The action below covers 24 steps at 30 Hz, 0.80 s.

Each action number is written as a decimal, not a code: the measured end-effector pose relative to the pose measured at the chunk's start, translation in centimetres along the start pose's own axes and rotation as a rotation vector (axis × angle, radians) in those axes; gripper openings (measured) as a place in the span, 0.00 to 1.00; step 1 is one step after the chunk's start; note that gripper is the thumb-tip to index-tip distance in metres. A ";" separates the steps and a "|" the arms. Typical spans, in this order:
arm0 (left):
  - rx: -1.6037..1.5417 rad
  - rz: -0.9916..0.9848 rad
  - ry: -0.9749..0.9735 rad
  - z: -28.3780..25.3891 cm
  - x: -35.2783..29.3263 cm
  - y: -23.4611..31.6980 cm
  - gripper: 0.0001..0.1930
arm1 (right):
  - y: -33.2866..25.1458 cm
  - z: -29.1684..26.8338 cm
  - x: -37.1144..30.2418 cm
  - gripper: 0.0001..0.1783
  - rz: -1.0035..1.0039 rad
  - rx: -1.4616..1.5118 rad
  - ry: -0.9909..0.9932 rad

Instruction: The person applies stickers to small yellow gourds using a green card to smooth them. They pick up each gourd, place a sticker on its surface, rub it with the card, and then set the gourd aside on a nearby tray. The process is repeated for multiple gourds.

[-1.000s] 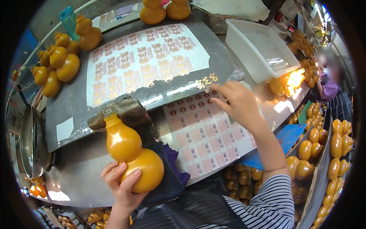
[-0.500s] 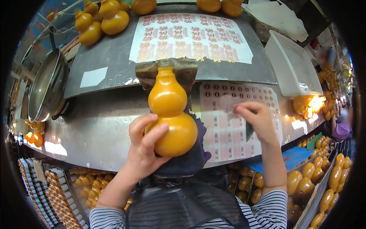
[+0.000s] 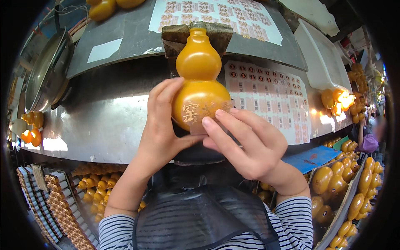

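Observation:
A glossy yellow gourd-shaped bottle [image 3: 198, 62] lies with its neck on a notched wooden rest [image 3: 175, 36]. My left hand [image 3: 158, 114] wraps the left side of its lower bulb, fingers curled over the edge and thumb underneath. Across that bulb lies a thin see-through decal [image 3: 191, 111] with gold characters. My right hand [image 3: 252, 146] presses the decal's right part against the bottle with its fingertips, partly covering it. The right thumb comes close to the left thumb at the decal's lower edge.
A decal sheet [image 3: 273, 36] lies on the dark raised board; another printed sheet [image 3: 268, 104] lies on the metal table. A pan [image 3: 46, 79] stands left, a white plastic bin [image 3: 321, 62] right. Yellow bottles [image 3: 329, 183] fill crates below, beside a blue panel [image 3: 310, 159].
My right hand has come from above the printed sheet to the bottle, bringing the decal onto its lower bulb. My left hand stays on the bottle. The whole view has shifted.

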<state>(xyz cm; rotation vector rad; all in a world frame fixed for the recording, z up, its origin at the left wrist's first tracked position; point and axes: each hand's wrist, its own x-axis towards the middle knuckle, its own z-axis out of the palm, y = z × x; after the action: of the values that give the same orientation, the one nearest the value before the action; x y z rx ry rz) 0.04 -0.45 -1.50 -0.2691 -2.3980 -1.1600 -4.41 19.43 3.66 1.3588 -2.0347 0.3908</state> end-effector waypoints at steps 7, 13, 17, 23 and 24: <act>-0.122 0.111 0.056 -1.4 -0.7 0.7 0.35 | 0.4 1.1 -1.3 0.22 0.225 0.250 0.055; -0.154 -0.036 0.057 -1.2 -1.4 0.0 0.38 | 0.3 2.6 -2.5 0.23 0.359 0.333 0.085; -0.299 -0.094 0.079 -0.2 -1.1 -0.1 0.38 | 0.3 3.4 -2.1 0.22 0.350 0.338 0.090; -0.605 -0.212 0.075 0.4 -0.7 -0.5 0.22 | 0.3 3.8 -1.7 0.23 0.307 0.260 0.041; -0.662 -0.227 0.057 0.2 -0.7 -0.7 0.22 | 0.3 3.7 -1.6 0.23 0.299 0.253 0.023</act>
<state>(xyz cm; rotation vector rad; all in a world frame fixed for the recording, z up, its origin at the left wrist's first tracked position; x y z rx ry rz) 0.28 -0.71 -2.43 -0.1653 -1.9589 -2.0174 -5.61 18.54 -0.14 1.1827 -2.2324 0.8153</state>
